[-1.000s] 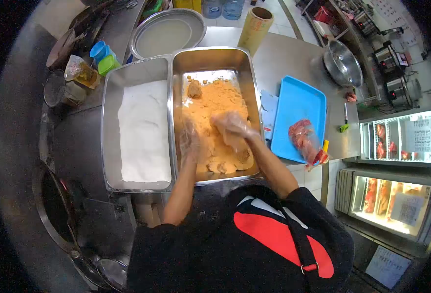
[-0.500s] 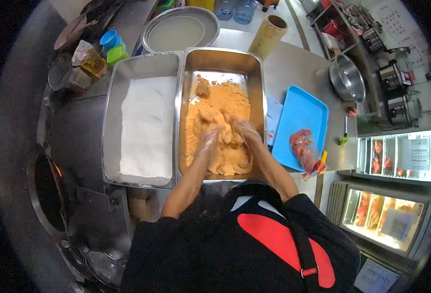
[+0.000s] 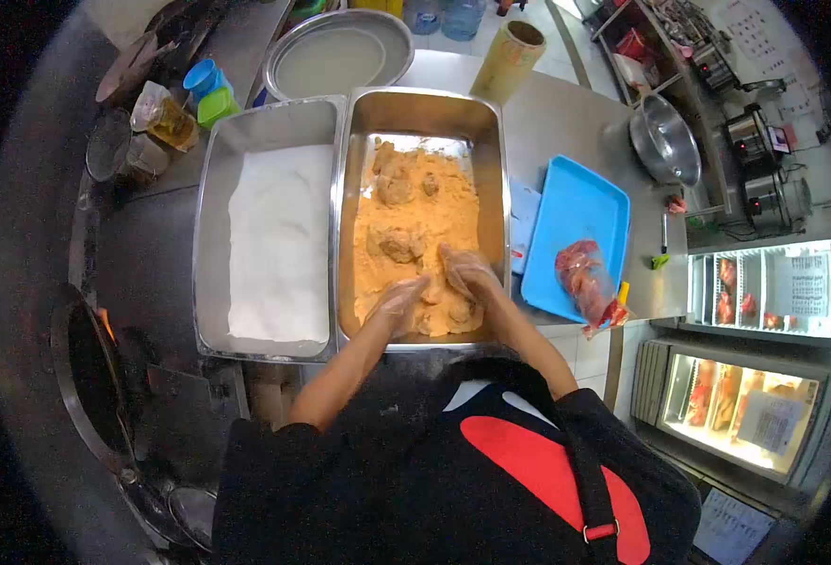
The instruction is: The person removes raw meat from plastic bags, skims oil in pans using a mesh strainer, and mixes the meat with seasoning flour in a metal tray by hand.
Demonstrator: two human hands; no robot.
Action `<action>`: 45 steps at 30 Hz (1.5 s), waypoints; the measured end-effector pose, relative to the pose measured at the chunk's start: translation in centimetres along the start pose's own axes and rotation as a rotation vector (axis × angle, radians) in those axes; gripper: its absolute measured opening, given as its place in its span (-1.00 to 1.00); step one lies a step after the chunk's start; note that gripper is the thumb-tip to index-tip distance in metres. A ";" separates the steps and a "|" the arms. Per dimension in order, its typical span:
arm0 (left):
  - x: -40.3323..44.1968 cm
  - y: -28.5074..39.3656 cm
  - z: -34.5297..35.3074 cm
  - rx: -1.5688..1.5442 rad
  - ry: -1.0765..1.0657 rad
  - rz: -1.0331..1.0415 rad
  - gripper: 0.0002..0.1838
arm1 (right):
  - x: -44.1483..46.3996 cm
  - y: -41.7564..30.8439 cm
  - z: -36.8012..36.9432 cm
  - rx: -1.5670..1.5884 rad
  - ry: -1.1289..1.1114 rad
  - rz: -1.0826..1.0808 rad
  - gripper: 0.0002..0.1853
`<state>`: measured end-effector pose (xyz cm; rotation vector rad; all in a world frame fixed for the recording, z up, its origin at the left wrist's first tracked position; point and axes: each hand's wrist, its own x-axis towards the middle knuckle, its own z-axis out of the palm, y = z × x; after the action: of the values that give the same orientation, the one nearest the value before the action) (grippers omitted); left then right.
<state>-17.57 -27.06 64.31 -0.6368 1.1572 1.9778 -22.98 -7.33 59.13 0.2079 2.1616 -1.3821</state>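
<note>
Orange breading powder lies in a deep steel pan. Several coated meat pieces sit in it, one lump in the middle and another farther up. My left hand, in a clear plastic glove, rests on the powder in the pan's lower left part, fingers stretched toward the centre. Facing it from the right, my right hand wears the same kind of glove, its fingers extended into the powder. More coated pieces lie between and below the hands. Neither hand visibly grips a piece.
Left of the pan stands a second steel pan with white powder. A blue tray on the right bears a bag of raw meat. Behind are a round bowl of cloudy liquid and a roll of film.
My hands have drawn back toward me and slightly apart. Coated pieces that were heaped between them now lie farther up in the pan.
</note>
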 end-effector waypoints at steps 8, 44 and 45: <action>3.5 5.6 -1.8 0.722 -0.010 0.569 -0.51 | 4.0 -2.3 -0.9 0.577 0.010 -0.349 -0.58; 0.9 2.4 0.2 1.036 0.169 0.613 -0.66 | -3.9 -3.3 1.4 0.050 0.335 0.119 -0.41; -1.0 4.2 1.3 1.026 0.224 0.415 -0.65 | -5.0 -6.8 0.2 0.009 0.310 0.157 -0.42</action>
<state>-20.38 -27.61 67.74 -0.0608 2.3179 1.3150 -21.60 -9.77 67.04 0.6179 2.3275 -1.3413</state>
